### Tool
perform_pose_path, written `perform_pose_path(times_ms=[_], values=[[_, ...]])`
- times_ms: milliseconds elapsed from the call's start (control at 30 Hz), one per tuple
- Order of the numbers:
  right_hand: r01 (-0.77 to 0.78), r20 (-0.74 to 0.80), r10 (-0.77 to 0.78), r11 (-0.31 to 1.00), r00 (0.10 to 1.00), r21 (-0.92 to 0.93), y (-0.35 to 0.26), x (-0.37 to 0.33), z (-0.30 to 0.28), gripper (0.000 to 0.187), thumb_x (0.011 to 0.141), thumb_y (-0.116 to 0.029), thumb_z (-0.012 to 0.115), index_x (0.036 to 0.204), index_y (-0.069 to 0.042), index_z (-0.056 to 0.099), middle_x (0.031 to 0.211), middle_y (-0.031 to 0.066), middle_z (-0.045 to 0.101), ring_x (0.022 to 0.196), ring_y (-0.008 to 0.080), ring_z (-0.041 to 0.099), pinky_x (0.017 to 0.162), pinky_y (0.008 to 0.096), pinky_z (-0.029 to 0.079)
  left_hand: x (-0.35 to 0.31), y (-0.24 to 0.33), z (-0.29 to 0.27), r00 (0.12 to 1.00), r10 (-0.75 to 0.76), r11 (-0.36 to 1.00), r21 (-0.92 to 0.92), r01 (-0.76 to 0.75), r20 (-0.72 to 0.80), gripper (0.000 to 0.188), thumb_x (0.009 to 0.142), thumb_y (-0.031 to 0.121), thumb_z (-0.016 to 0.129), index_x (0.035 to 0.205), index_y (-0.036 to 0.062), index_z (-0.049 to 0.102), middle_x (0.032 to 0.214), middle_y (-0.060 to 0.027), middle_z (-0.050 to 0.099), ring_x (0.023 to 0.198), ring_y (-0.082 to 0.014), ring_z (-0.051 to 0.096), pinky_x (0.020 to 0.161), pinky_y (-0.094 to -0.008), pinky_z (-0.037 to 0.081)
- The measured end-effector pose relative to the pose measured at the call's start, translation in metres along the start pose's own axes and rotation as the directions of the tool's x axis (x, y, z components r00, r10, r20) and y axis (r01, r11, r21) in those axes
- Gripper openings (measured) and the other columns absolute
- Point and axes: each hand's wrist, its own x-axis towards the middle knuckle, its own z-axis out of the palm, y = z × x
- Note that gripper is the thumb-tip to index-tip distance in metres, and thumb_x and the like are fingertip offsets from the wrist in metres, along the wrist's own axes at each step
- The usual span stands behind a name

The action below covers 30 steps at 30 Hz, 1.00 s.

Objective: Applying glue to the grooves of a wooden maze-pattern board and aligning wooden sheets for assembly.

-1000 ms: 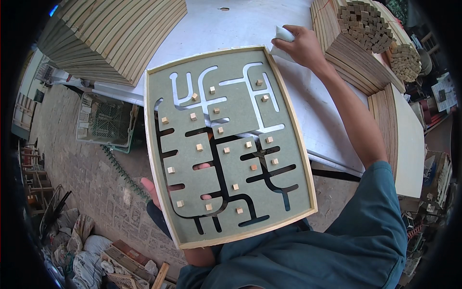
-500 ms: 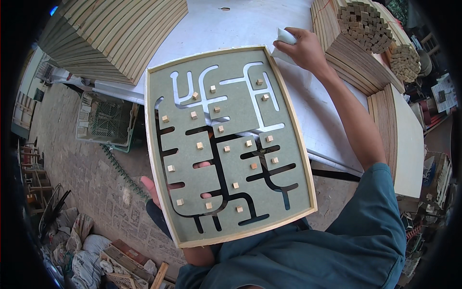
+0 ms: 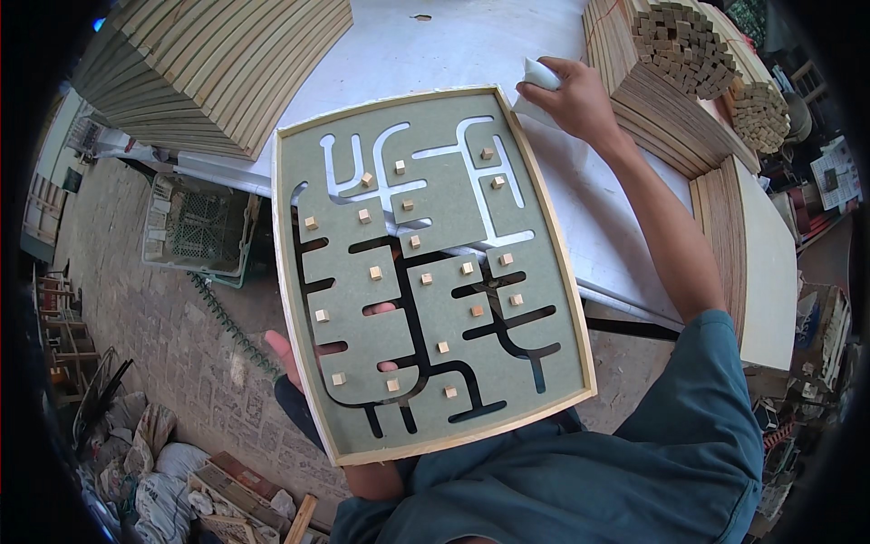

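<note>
A grey-green board (image 3: 344,263) in a pale wooden frame (image 3: 580,335) tilts in front of me. Curving slots cut through it, and small wooden cubes (image 3: 376,273) stand scattered over its face. My left hand (image 3: 283,355) supports it from beneath; the thumb sticks out past the left edge and fingertips show through the slots, while the palm is hidden. At the far right corner of the frame, my right hand (image 3: 578,98) is closed round a white object that looks like a soft squeeze bottle (image 3: 542,74). Its lower end is close to the frame; whether they touch I cannot tell.
Stacked wooden frames (image 3: 217,72) stand on the white-covered table (image 3: 435,45) at the far left. More stacked frames (image 3: 652,127) and bundled square sticks (image 3: 684,50) are at the right. A plastic crate (image 3: 204,222) sits at left, above a green coiled hose (image 3: 227,317).
My right hand and the white bottle have shifted very slightly toward me. The board and my left hand look almost unmoved.
</note>
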Motion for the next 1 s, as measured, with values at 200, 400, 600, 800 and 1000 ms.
perform_pose_path(times_ms=[200,400,600,800,1000], values=[[0.015,-0.024,-0.015,0.999,1.000,-0.031,-0.002,-0.004,-0.002,0.043,0.080,-0.030,0.074,0.106,0.003,0.067,0.090,0.0162,0.070,0.077,0.0211,0.068,0.073,0.0333,0.054,-0.002,0.001,0.001,1.000,-0.005,1.000,-0.013,0.005,-0.001,0.087,0.090,0.064,0.039,0.150,0.0133,0.002,0.147,-0.0369,-0.003,0.137,-0.0527,0.003,0.090,-0.0752,0.034],[0.025,-0.001,-0.025,1.000,1.000,0.000,-0.003,-0.008,0.001,0.037,0.080,-0.028,0.073,0.101,0.002,0.068,0.085,0.0145,0.070,0.073,0.0188,0.067,0.069,0.0326,0.053,-0.003,0.004,-0.005,1.000,-0.008,1.000,0.019,0.008,-0.026,0.086,0.089,0.066,0.037,0.150,0.0151,0.004,0.147,-0.0374,0.000,0.137,-0.0524,0.009,0.089,-0.0725,0.038],[0.022,0.002,-0.022,1.000,1.000,0.002,-0.009,-0.012,-0.005,0.034,0.080,-0.028,0.073,0.098,0.001,0.069,0.082,0.0131,0.069,0.071,0.0179,0.066,0.067,0.0324,0.052,-0.004,0.003,-0.003,1.000,-0.003,1.000,0.024,0.004,-0.026,0.086,0.089,0.067,0.037,0.150,0.0153,0.005,0.147,-0.0374,0.001,0.137,-0.0523,0.009,0.089,-0.0722,0.038],[0.033,-0.009,-0.033,0.999,0.999,0.036,-0.007,-0.016,-0.006,0.042,0.078,-0.023,0.073,0.109,0.004,0.065,0.081,0.0192,0.069,0.068,0.0204,0.067,0.067,0.0329,0.053,-0.003,0.003,-0.005,1.000,-0.002,1.000,0.025,0.002,-0.030,0.086,0.089,0.067,0.037,0.150,0.0155,0.005,0.147,-0.0374,0.001,0.136,-0.0522,0.010,0.088,-0.0720,0.038],[-0.017,0.035,0.015,0.998,0.999,0.054,-0.012,-0.022,-0.008,0.044,0.077,-0.023,0.074,0.110,0.004,0.064,0.082,0.0193,0.069,0.069,0.0202,0.067,0.067,0.0324,0.053,-0.005,0.004,-0.006,0.999,0.003,1.000,0.029,-0.002,-0.035,0.086,0.089,0.067,0.037,0.150,0.0157,0.005,0.147,-0.0374,0.002,0.136,-0.0522,0.011,0.088,-0.0718,0.039]])
